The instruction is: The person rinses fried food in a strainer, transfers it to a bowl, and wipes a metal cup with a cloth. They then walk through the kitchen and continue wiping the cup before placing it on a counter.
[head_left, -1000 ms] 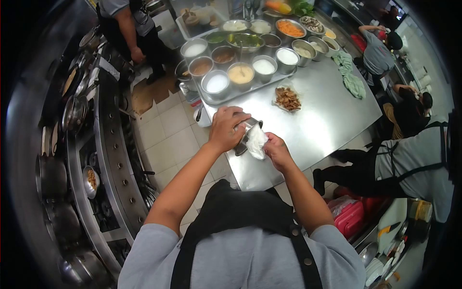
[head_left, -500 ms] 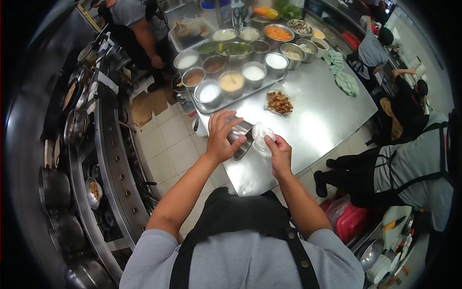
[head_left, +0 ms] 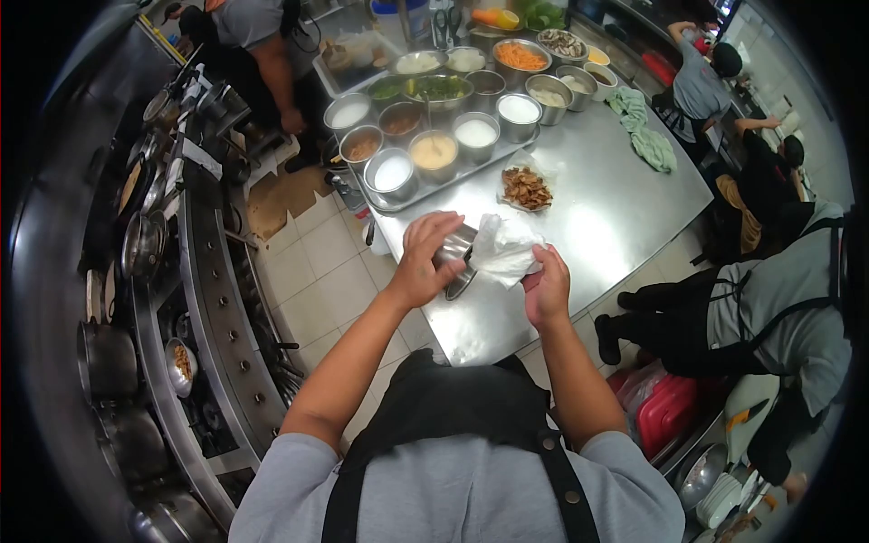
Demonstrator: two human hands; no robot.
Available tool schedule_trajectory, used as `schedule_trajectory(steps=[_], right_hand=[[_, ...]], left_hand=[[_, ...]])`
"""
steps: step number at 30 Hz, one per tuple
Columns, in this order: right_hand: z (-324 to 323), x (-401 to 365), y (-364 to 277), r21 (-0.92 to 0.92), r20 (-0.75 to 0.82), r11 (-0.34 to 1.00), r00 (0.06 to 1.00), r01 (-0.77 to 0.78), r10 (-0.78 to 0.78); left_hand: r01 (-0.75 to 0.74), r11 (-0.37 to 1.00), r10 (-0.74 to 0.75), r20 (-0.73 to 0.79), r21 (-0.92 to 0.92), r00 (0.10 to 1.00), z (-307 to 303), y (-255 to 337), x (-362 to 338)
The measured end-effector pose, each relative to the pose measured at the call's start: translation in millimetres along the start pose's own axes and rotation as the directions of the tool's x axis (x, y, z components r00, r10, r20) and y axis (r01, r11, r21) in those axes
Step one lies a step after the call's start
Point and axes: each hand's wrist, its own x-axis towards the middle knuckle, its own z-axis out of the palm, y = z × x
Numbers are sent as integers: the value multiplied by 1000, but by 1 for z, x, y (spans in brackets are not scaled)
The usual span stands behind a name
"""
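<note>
Head view: your left hand (head_left: 424, 258) is clamped round a tilted steel cup (head_left: 455, 258) above the worktop (head_left: 597, 208). Your right hand (head_left: 546, 288) pinches a clear plastic bag (head_left: 505, 246) at the cup's mouth. The bag is spread wider than a moment ago. Beyond your hands, a tray (head_left: 398, 204) holds bowls of white, tan and green fillings.

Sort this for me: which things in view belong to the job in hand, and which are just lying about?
In hand:
- left hand around the tilted steel cup
- right hand holding the white plastic bag at the cup's mouth

Lying about:
- filled steel bowls
- fried food
- green cloths
- stove pans
</note>
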Motion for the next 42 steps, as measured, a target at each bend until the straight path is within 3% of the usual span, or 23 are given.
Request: schedule_trajectory(steps=[3, 4, 5, 6, 7, 8, 9, 11, 14, 17, 18, 19, 20, 21, 25, 27, 29, 31, 35, 37, 39, 41, 42], right_hand=[[-5, 2, 8, -1, -94, 998, 994, 59, -59], [-5, -3, 15, -420, -103, 897, 975, 138, -198], [-5, -6, 24, -761, -53, 626, 944, 174, -326], [-9, -2, 44, -782, 315, 353, 814, 514, -488], [-19, 7, 66, -743, 598, 36, 687, 668, -413], [-19, 13, 78, -669, 708, 69, 662, 741, -248], [-11, 20, 83, -543, 833, -80, 525, 836, -175], [-11, 40, 94, -593, 765, -195, 622, 781, 167], [-7, 47, 93, -546, 754, -299, 615, 783, 231], [-5, 48, 138, -708, 644, -135, 712, 693, 279], [17, 38, 120, -870, 487, 122, 792, 478, 369], [17, 39, 128, -872, 482, 119, 795, 474, 369], [12, 43, 141, -579, 487, 813, 769, -70, 413], [5, 46, 155, 195, 529, 787, 738, -586, 419], [30, 15, 124, 75, 496, 878, 782, -472, 378], [27, 3, 131, -495, 411, 869, 884, 10, 224], [23, 13, 150, -274, 329, 906, 854, -323, 404], [23, 12, 154, -81, 327, 918, 859, -389, 393], [69, -19, 81, 488, 233, 761, 905, -426, 357], [41, -3, 99, 528, 410, 730, 883, -434, 228], [36, -6, 103, 241, 258, 946, 954, -215, 151], [34, -9, 94, -2, 262, 992, 958, -124, 120], [35, -11, 87, -239, 271, 970, 957, -33, 100]], left_hand=[[100, 990, -95, -58, 98, 994, 8, -10, 8], [105, 982, -101, -33, 158, 994, 9, -14, 11], [108, 970, -109, -8, 219, 994, 10, -16, 13], [106, 969, -108, -3, 223, 994, 11, -15, 14], [99, 962, -100, -11, 255, 995, 13, -15, 16], [92, 954, -91, -18, 286, 996, 16, -14, 17], [87, 954, -88, -10, 287, 996, 18, -13, 18], [45, 978, -42, -18, 202, 999, 21, -10, 16], [66, 983, -55, -68, 171, 996, 16, -10, 12], [-20, 986, 42, -131, 163, 991, 16, -16, 1], [-19, 987, 40, -130, 159, 991, 17, -21, -7], [-54, 984, 90, -208, 170, 974, 18, -27, -16], [-92, 979, 142, -285, 185, 948, 21, -33, -25], [-95, 979, 144, -283, 181, 948, 25, -37, -35], [-91, 974, 160, -344, 208, 925, 12, -28, -51], [37, 973, 19, -236, 229, 972, -5, -13, -39], [57, 991, -21, -272, 124, 962, -3, -10, -20], [54, 990, -52, -22, 133, 998, 1, -16, -12], [14, 983, 17, -168, 182, 986, 3, -12, -18], [-54, 965, 95, -151, 258, 984, 5, -21, -23], [-86, 927, 167, -196, 365, 966, 11, -20, -35], [-88, 923, 160, -165, 375, 973, 12, -18, -39], [20, 983, 10, -166, 181, 986, 9, -15, -37]])
